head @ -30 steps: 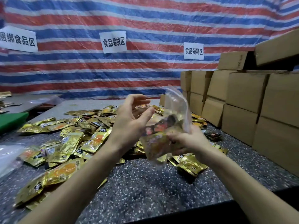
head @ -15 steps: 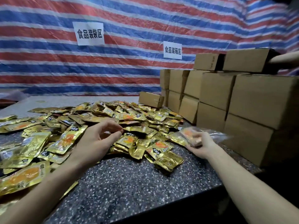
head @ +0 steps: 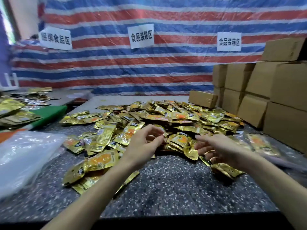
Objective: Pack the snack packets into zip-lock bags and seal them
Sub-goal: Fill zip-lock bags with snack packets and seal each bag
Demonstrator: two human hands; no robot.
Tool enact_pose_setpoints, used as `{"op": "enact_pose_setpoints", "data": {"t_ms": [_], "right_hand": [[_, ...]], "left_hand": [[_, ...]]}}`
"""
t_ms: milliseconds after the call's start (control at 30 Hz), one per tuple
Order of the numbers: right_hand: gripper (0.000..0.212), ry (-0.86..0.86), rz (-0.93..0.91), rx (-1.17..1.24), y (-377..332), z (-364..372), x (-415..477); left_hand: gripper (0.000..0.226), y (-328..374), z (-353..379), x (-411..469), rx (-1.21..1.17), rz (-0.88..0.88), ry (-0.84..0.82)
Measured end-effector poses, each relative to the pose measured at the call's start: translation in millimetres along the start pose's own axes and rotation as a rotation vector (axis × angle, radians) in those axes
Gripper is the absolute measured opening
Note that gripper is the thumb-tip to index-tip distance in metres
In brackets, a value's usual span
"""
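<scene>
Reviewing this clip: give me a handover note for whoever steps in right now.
Left hand: open, loosely curled, holding nothing, above the snack packets.
Right hand: open, fingers reaching at the pile's near edge.
One filled zip-lock bag lies right, by the cardboard boxes; seal unclear.
Empty bags stacked left.
Remaining: bag and seal the loose packets.

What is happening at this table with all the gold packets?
A person is packing snacks. The left hand and the right hand reach into the pile of gold snack packets on the speckled table, fingers loosely open; neither grips a packet yet. One filled zip-lock bag lies at the right, near the cardboard boxes. Clear plastic, probably empty bags, lies at the left.
</scene>
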State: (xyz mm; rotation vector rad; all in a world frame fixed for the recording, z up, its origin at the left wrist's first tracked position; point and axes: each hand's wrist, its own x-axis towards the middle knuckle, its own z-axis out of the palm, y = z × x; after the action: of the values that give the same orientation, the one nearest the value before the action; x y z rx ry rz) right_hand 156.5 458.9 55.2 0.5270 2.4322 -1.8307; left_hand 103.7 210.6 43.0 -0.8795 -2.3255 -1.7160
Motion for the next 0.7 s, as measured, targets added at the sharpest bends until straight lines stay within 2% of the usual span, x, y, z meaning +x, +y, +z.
{"op": "enact_pose_setpoints", "data": {"t_ms": [167, 333, 433, 500, 567, 600, 633, 700], "right_hand": [[0.023, -0.052, -0.233, -0.147, -2, 75, 7], [0.018, -0.084, -0.352, -0.234, 19, 123, 19], [0.019, -0.006, -0.397, -0.334, 39, 136, 25], [0.022, 0.066, -0.453, -0.355, 48, 138, 29], [0.023, 0.054, -0.483, -0.345, 51, 137, 29], [0.023, 0.042, -0.493, -0.333, 52, 137, 29], [0.023, 0.036, -0.501, -0.313, 53, 136, 29], [0.021, 0.033, -0.507, -0.286, 54, 134, 28]], "left_hand": [[0.011, -32, -68, -19, 0.316, -0.062, 0.214], [0.024, -70, -168, -43, 0.764, -0.309, 0.433], [0.032, -92, -220, -62, 1.063, -0.594, 0.393], [0.023, -103, -237, -72, 1.207, -0.752, 0.303], [0.007, -109, -243, -78, 1.246, -0.796, 0.310], [0.007, -111, -246, -78, 1.243, -0.793, 0.354], [0.009, -111, -248, -78, 1.223, -0.783, 0.403], [0.032, -107, -254, -73, 1.161, -0.807, 0.450]]}}
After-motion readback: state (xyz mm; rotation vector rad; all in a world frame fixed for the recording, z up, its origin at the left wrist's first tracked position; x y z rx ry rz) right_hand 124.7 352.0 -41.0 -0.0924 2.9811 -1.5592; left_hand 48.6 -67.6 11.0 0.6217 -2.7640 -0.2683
